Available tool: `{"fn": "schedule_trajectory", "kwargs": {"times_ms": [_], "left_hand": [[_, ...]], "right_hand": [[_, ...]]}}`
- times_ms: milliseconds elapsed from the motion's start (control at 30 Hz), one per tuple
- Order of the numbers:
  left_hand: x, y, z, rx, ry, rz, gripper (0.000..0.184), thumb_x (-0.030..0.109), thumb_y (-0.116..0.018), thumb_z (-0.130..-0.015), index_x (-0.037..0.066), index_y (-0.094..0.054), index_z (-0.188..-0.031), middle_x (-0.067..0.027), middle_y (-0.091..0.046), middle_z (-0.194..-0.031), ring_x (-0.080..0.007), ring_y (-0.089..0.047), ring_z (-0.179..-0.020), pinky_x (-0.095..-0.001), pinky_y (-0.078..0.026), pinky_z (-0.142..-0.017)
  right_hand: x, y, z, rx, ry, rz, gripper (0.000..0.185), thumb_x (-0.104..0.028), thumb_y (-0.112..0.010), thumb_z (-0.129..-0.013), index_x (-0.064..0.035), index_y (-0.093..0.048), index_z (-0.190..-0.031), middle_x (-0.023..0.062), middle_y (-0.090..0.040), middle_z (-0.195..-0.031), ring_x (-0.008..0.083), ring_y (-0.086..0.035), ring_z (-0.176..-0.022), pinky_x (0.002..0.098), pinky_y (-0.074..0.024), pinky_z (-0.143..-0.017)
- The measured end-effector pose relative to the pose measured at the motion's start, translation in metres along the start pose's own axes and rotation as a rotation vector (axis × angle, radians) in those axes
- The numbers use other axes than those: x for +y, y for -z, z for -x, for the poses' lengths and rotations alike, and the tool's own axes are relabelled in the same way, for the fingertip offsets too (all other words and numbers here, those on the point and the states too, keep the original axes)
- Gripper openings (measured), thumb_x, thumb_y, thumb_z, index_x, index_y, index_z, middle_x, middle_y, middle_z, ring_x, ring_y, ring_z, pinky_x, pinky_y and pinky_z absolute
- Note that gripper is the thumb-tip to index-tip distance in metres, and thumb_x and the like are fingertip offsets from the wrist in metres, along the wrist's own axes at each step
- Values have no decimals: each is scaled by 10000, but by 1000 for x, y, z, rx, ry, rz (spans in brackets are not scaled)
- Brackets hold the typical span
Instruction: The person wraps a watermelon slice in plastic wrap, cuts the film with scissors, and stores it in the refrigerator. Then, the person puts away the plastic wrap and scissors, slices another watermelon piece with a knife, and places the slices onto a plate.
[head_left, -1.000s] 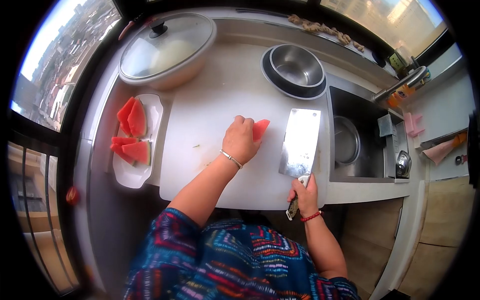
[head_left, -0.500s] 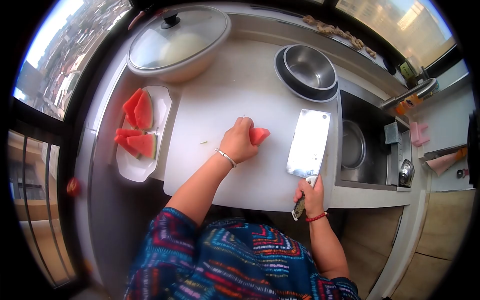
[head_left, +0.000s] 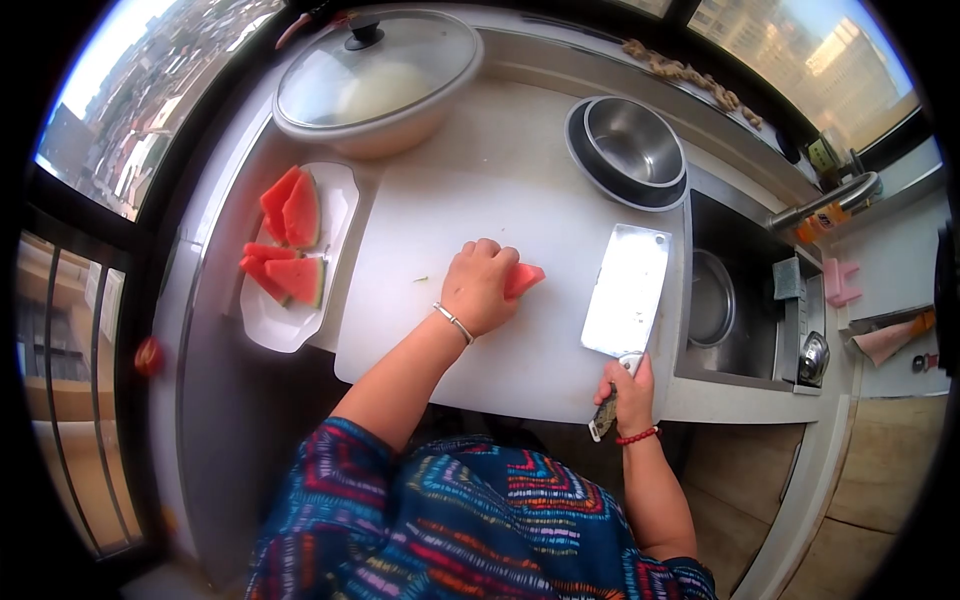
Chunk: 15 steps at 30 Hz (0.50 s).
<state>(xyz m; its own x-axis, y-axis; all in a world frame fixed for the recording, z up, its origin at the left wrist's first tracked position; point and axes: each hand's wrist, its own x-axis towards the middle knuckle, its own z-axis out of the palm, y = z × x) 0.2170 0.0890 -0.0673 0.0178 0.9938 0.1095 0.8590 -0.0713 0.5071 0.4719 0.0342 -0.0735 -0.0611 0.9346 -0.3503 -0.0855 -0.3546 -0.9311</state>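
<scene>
My left hand [head_left: 479, 288] is closed over a piece of red watermelon [head_left: 523, 279] on the white cutting board [head_left: 450, 215]; the red tip shows past my fingers and the rest is hidden. My right hand [head_left: 627, 392] grips the handle of a cleaver [head_left: 628, 290], whose broad blade lies flat at the board's right side, apart from the melon. Left of the board, several watermelon wedges [head_left: 297, 277] rest on a white dish [head_left: 341, 215]. A small green scrap lies on the board left of my left hand.
A large pot with a glass lid [head_left: 380, 70] stands at the back left. Metal bowls [head_left: 636, 143] are stacked at the back right. The sink [head_left: 745, 320] holds a round metal pan, with a faucet [head_left: 830, 198] behind it. Ginger [head_left: 690, 72] lies along the window ledge.
The view has shifted, so the counter items appear farther right. My left hand stays on the watermelon piece, and the cleaver remains in my right hand.
</scene>
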Motion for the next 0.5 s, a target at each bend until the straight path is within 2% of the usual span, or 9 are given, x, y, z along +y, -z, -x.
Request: {"fn": "schedule_trajectory", "kwargs": {"times_ms": [67,200,400,467,500], "left_hand": [[-1,-2,4,42,-107,-47,358,81,-647,-635,76,-542,-977,-116,-546,-957,-289,-501,-907,-349,-430,-791],[0,1,8,22,-93,-48,355,75,-645,-633,74,-539,-972,-121,-539,-959,-295,-504,-899,-355,-431,-799],[-7,3,20,53,73,99,353,52,-638,-630,59,-520,-963,-142,-514,-958,-306,-502,-898,-373,-438,-801],[-7,6,24,67,40,187,361,42,-632,-633,47,-515,-975,-151,-503,-959,-311,-501,-899,-371,-441,-800],[-6,11,25,48,110,227,375,55,-635,-640,38,-508,-993,-156,-498,-978,-315,-502,-925,-363,-440,-821]], "right_hand": [[0,1,0,11,-2,-3,222,-68,-510,-817,-4,-410,-1004,45,-476,-650,130,-488,-454,269,-443,-420],[1,1,-1,0,11,13,165,-83,-510,-821,-38,-402,-937,39,-452,-662,119,-462,-471,270,-433,-411],[0,1,0,-17,-15,-1,203,-90,-507,-831,-35,-396,-992,39,-445,-673,113,-451,-484,263,-428,-416],[1,1,-1,-3,-22,-30,214,-92,-505,-833,-34,-399,-1010,35,-440,-675,108,-450,-492,258,-426,-415],[1,1,-1,-13,-15,-37,212,-71,-498,-821,-25,-398,-1002,42,-446,-682,111,-450,-487,265,-432,-416]]}}
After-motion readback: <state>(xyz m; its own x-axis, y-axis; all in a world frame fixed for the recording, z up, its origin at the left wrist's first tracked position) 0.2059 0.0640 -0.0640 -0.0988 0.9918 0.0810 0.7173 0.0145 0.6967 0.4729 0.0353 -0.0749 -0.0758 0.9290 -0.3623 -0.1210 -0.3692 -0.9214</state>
